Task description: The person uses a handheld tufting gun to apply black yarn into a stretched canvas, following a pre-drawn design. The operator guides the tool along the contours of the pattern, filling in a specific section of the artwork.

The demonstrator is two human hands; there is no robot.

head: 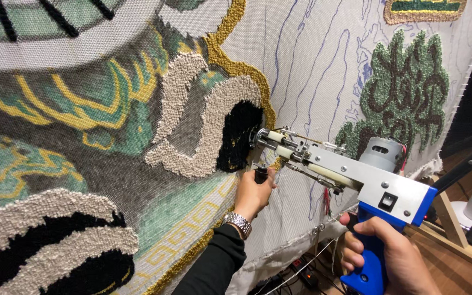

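I judge the tufting gun rigid and rather heavy: my right hand wraps its blue grip, my left hand closes on the front knob (nose touching the stretched cloth).

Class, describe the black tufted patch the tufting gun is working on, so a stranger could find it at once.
Start at the big stretched cloth, then follow the gold border down to the tufting gun's tip. The black patch sits there, edged by cream loops; it alone touches the gun.
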